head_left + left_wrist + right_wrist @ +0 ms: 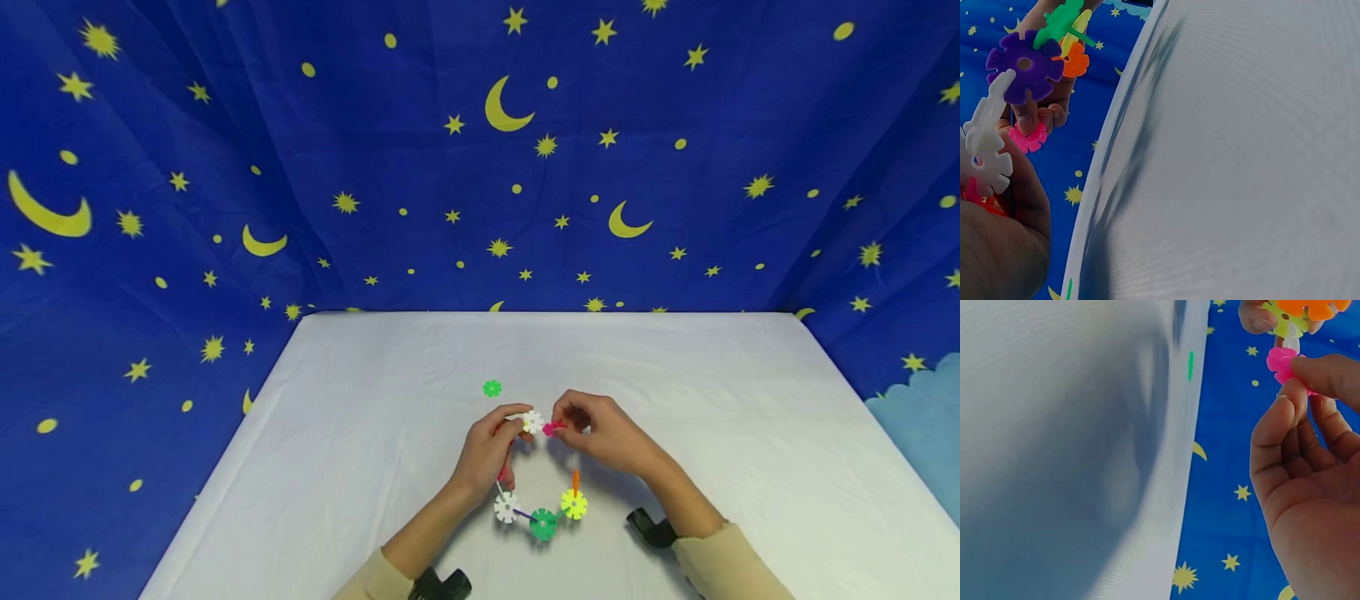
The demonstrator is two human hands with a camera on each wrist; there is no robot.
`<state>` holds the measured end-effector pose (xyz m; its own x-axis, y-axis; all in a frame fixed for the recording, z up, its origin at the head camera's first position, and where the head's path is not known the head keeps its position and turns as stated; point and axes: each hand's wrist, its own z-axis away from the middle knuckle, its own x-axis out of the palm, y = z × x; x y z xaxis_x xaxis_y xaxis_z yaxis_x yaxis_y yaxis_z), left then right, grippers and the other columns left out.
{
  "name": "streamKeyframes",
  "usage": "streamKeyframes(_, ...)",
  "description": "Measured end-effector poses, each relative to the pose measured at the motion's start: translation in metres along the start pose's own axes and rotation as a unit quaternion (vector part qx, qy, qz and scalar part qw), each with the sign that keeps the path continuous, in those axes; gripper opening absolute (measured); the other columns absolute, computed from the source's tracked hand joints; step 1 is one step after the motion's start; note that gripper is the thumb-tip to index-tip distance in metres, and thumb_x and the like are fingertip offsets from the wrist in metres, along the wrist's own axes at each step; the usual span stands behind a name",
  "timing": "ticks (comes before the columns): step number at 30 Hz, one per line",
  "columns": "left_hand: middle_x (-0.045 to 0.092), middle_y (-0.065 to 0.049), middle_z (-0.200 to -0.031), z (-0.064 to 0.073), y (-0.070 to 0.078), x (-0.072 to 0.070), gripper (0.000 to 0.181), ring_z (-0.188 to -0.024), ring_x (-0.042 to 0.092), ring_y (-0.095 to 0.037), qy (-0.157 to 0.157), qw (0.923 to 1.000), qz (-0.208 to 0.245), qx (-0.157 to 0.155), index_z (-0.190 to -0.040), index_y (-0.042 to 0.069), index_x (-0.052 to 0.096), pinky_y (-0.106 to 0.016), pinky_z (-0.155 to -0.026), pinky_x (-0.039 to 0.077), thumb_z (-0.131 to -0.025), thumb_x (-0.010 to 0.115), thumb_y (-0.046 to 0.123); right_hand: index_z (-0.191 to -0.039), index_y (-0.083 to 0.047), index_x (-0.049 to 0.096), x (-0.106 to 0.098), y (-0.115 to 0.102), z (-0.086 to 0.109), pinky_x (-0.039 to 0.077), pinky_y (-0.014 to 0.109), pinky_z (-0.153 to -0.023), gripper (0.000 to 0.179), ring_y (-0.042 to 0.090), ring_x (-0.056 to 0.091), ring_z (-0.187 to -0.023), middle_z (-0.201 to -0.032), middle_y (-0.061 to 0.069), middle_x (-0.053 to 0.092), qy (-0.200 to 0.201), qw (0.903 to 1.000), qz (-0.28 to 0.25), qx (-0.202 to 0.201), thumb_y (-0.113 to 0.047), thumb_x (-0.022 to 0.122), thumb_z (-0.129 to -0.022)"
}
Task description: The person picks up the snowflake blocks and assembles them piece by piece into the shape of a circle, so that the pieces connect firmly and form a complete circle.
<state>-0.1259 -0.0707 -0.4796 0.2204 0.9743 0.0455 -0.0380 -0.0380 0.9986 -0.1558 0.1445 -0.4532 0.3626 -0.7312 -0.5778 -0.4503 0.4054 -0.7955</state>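
Observation:
Near the middle of the table, my left hand (480,457) holds a chain of notched plastic discs. At its fingertips sits a white disc (533,422), and a yellow-green disc (1288,325) shows behind it in the right wrist view. My right hand (606,432) pinches a pink disc (1280,361) between thumb and fingers, its edge right at the white disc. From the left hand the chain curves down and round through another white disc (506,507), a purple disc (1025,65), a green disc (543,525) and a yellow disc (574,504), ending in an orange disc (576,481).
A loose bright green disc (492,388) lies on the white table (360,400) beyond the left hand. Blue curtains (420,167) with moons and stars enclose the far edge and sides. Black wrist devices (651,528) are at both forearms.

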Motion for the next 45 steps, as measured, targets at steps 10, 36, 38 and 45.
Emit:
streamKeyframes(10,0.066,-0.026,-0.095,0.000,-0.002,0.001,0.030,-0.029,0.041,-0.012,0.001,0.9999,-0.007,-0.010,-0.126,0.010,0.062,-0.030,-0.031,0.042,-0.099,0.051,0.019,-0.093,-0.018,0.062,0.003,0.000,0.000,0.050,0.027,-0.062,0.015,0.011,0.057,-0.070,-0.082,-0.009,0.062,0.009,0.9999,0.004,-0.005,-0.006,0.069,-0.087)
streamKeyframes(36,0.065,-0.018,-0.093,0.003,0.002,0.000,0.031,-0.038,0.052,-0.019,-0.007,0.9981,-0.061,0.006,-0.124,0.006,0.056,-0.030,-0.031,0.040,-0.098,0.054,0.024,-0.092,-0.020,0.064,0.017,-0.006,-0.004,0.051,0.025,-0.063,0.020,0.006,0.055,-0.068,-0.082,-0.014,0.060,0.064,0.9956,0.061,-0.029,-0.006,0.074,-0.083)
streamKeyframes(38,0.066,-0.013,-0.095,0.003,0.003,-0.001,0.032,-0.048,0.060,-0.024,0.001,0.9963,-0.085,0.010,-0.122,0.006,0.057,-0.028,-0.031,0.040,-0.097,0.056,0.026,-0.092,-0.020,0.064,0.017,-0.006,-0.004,0.051,0.025,-0.063,0.020,0.006,0.055,-0.068,-0.082,-0.013,0.060,0.060,0.9960,0.060,-0.028,-0.006,0.075,-0.083)
streamKeyframes(45,0.061,-0.003,-0.103,0.002,0.007,-0.005,0.033,-0.062,0.067,-0.021,0.002,0.9892,-0.144,0.023,-0.117,0.005,0.059,-0.023,-0.046,0.040,-0.095,0.060,0.029,-0.090,-0.021,0.064,0.017,-0.008,-0.005,0.050,0.025,-0.063,0.020,0.006,0.054,-0.068,-0.081,-0.014,0.059,0.060,0.9958,0.061,-0.033,-0.006,0.075,-0.082)
